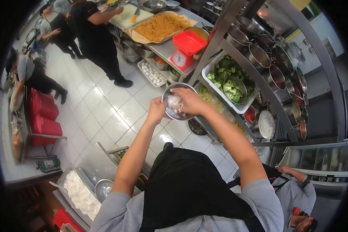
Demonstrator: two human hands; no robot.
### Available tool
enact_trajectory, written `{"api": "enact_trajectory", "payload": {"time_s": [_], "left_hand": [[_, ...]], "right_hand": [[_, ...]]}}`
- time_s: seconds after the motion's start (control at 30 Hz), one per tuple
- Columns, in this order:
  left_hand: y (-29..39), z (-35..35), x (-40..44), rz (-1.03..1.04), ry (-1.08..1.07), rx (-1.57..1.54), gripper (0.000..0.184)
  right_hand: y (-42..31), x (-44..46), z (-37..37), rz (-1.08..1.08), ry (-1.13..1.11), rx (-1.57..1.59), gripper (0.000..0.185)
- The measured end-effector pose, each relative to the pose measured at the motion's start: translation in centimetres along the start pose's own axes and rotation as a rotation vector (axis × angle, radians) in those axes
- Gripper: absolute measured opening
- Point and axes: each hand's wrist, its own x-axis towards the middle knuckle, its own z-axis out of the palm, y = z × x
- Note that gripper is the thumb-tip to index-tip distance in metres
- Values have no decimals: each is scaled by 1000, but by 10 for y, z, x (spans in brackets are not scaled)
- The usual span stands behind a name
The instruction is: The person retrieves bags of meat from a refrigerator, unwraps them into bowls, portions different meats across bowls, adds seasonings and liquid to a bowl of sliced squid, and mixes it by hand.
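A round metal bowl (168, 92) is held in front of my body, over the tiled floor. My left hand (157, 110) grips its left rim. My right hand (188, 101) reaches in from the right, with its fingers curled into a white, lumpy food (174, 103). The exact kind of food does not show, and my fingers partly cover it.
To the right, a shelf holds a white basket of broccoli (216, 69) and several metal bowls. Ahead are a red scale (181, 58) and a tray of orange-brown crumbs (162, 27). Cooked rice (80, 193) stands at lower left. Other people work around me.
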Motion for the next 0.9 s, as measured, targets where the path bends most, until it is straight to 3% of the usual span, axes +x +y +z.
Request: {"api": "enact_trajectory", "payload": {"time_s": [0.03,0.1,0.17,0.23,0.33,0.37,0.43,0.47,0.5,0.57,0.6,0.7,0.83,0.9], "left_hand": [[6,3,0,25,-22,-4,22],[4,2,-1,45,-43,-9,22],[2,-6,1,28,67,-24,22],[2,-13,-1,65,102,-59,22],[-4,2,-1,111,114,-76,20],[-7,8,2,129,120,-68,20],[-10,9,3,92,155,-86,19],[-3,5,0,62,132,-95,20],[2,2,0,36,109,-105,21],[10,1,2,13,65,-104,22],[11,3,4,-14,10,-98,22],[8,10,15,14,-7,-17,22],[9,12,8,23,71,-51,22],[6,16,13,120,106,-18,23]], "right_hand": [[9,4,13,-114,70,-170,54],[23,10,24,-101,-28,-120,52],[33,19,19,-39,60,-131,49],[31,15,24,-135,157,-84,52],[7,5,40,165,102,-21,62],[10,12,35,170,107,-29,62],[20,30,26,434,95,-11,71],[27,26,25,249,248,86,62],[21,21,16,246,243,89,62],[11,10,-5,2,78,124,51],[15,14,5,-119,137,50,48],[30,26,15,100,2,-81,54],[29,10,-8,202,137,40,44],[28,0,7,80,227,8,42]]}}
